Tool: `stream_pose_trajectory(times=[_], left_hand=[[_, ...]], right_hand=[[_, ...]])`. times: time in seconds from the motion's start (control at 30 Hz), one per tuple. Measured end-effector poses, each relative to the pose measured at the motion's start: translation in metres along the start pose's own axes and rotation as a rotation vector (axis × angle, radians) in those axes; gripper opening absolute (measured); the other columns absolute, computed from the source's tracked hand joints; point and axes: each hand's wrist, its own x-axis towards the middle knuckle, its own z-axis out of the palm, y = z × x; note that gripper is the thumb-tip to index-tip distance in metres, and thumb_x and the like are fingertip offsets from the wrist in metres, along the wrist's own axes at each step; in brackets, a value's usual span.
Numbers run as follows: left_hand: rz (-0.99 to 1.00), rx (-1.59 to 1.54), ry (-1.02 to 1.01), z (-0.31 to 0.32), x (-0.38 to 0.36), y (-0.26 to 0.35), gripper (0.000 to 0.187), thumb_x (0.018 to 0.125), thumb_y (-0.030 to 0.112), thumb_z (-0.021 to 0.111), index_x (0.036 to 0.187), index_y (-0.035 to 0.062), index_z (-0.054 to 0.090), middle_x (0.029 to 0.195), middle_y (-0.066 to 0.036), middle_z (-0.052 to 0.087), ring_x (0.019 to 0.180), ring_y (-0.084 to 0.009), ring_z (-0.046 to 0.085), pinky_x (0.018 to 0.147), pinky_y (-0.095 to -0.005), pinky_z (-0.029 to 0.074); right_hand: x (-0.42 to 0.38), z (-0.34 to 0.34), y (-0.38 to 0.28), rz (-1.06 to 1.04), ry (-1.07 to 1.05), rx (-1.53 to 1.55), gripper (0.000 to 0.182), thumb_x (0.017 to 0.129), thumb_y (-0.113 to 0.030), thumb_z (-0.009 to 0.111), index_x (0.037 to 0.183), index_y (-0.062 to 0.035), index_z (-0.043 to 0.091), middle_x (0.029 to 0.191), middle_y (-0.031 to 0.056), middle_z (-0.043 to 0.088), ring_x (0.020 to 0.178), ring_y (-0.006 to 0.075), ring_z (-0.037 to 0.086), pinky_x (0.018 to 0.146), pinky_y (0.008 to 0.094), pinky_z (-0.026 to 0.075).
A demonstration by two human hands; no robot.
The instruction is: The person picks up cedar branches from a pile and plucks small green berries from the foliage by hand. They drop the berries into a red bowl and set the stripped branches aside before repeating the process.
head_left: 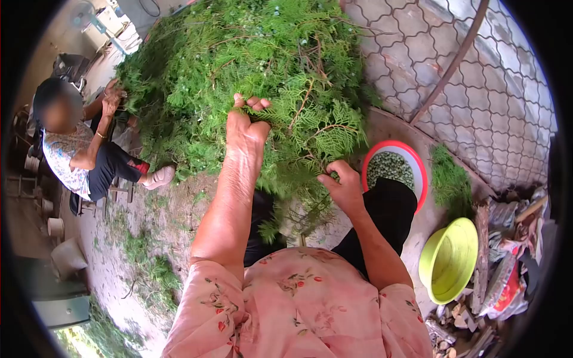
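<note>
A big heap of green cypress branches fills the space before me. My left hand reaches into its near side, with the fingers curled round some of the foliage. Lower and to the right, my right hand pinches the edge of a leafy cypress branch between thumb and fingers. This branch spreads between my two hands, with part of its greenery hanging over my lap. Beside my right knee stands a white basin with a red rim, holding many small round green cones.
At the left a co-worker sits on a low stool, hands at the heap. A yellow-green basin tilts at the right near firewood and sacks. Wire mesh stands behind, and loose sprigs litter the floor.
</note>
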Motion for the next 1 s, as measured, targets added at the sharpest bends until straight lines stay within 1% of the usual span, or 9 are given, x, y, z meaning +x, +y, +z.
stream_pose_trajectory(times=[0.1,0.17,0.2,0.3,0.37,0.57,0.67,0.83,1.0], left_hand=[[0.029,0.369,-0.338,-0.008,0.007,0.018,0.054,0.091,0.042,0.044,0.13,0.0059,0.033,0.092,-0.017,0.056,0.088,-0.0289,0.054,0.091,-0.0488,0.04],[0.08,0.676,-0.122,-0.002,-0.004,0.024,0.082,0.087,0.05,0.048,0.139,-0.0017,0.011,0.128,-0.029,0.039,0.122,-0.0369,0.037,0.104,-0.0521,0.025],[0.198,0.833,-0.316,-0.014,-0.005,0.033,0.09,0.084,0.051,0.051,0.137,-0.0069,0.008,0.14,-0.031,0.017,0.132,-0.0398,0.018,0.107,-0.0511,0.019],[0.621,0.948,-0.332,-0.025,-0.04,0.041,0.058,0.087,0.039,0.055,0.126,-0.002,0.043,0.117,-0.021,0.053,0.111,-0.0253,0.051,0.093,-0.037,0.039],[0.706,1.077,-0.4,-0.036,-0.075,0.043,0.036,0.085,0.036,0.06,0.09,0.0007,0.063,0.08,-0.007,0.061,0.075,-0.0122,0.055,0.07,-0.028,0.043],[0.374,1.398,-0.597,-0.119,-0.107,-0.001,0.014,0.081,0.01,0.065,0.088,-0.0013,0.063,0.072,-0.006,0.061,0.065,-0.0103,0.056,0.061,-0.0229,0.046],[0.581,1.511,-0.63,-0.136,-0.098,-0.023,0.023,0.077,0.009,0.068,0.095,-0.0023,0.059,0.083,-0.014,0.063,0.069,-0.0213,0.062,0.062,-0.0294,0.049],[0.515,1.598,-0.558,-0.127,-0.102,-0.038,0.039,0.078,0.01,0.067,0.11,-0.0021,0.05,0.086,-0.016,0.063,0.078,-0.0235,0.065,0.064,-0.0318,0.051],[0.472,1.607,-0.44,-0.122,-0.096,-0.046,0.055,0.077,0.005,0.065,0.122,-0.0065,0.035,0.09,-0.015,0.063,0.075,-0.0212,0.064,0.066,-0.0298,0.05]], right_hand=[[0.005,-0.002,-0.006,0.305,-0.033,0.371,0.016,0.075,-0.008,0.068,0.082,-0.0007,0.056,0.074,0.0069,0.059,0.069,0.0168,0.058,0.061,0.028,0.045],[0.01,-0.008,-0.011,0.489,-0.033,0.547,0.011,0.079,-0.007,0.064,0.082,-0.0008,0.056,0.071,0.0032,0.056,0.066,0.0122,0.057,0.061,0.0254,0.045],[0.013,-0.009,-0.012,0.505,0.043,0.646,0.009,0.08,-0.007,0.064,0.082,-0.0011,0.056,0.073,0.0025,0.057,0.064,0.0119,0.057,0.061,0.0247,0.045],[0.026,-0.014,-0.018,0.516,0.186,0.863,0.006,0.081,-0.004,0.062,0.084,-0.0011,0.058,0.074,0.0028,0.057,0.063,0.013,0.057,0.062,0.0257,0.047],[0.029,-0.01,-0.008,0.542,0.303,1.069,0.01,0.079,-0.004,0.065,0.086,-0.0007,0.059,0.077,0.0051,0.06,0.062,0.0136,0.058,0.06,0.0277,0.049],[0.038,0.002,-0.024,0.627,0.318,1.279,0.01,0.081,-0.004,0.064,0.085,-0.0021,0.056,0.076,0.0053,0.059,0.069,0.0163,0.058,0.07,0.0305,0.048],[0.039,0.009,-0.033,0.574,0.264,1.421,0.01,0.08,-0.004,0.065,0.084,-0.0028,0.056,0.076,0.0047,0.06,0.069,0.0159,0.059,0.069,0.0297,0.048],[0.037,0.017,-0.042,0.669,0.307,1.231,0.013,0.079,-0.008,0.068,0.085,-0.005,0.056,0.078,0.004,0.06,0.072,0.0166,0.06,0.073,0.0318,0.051],[0.035,0.027,-0.057,0.641,0.362,1.129,0.015,0.075,-0.001,0.069,0.085,-0.001,0.058,0.074,0.003,0.06,0.064,0.0094,0.055,0.059,0.0209,0.043]])
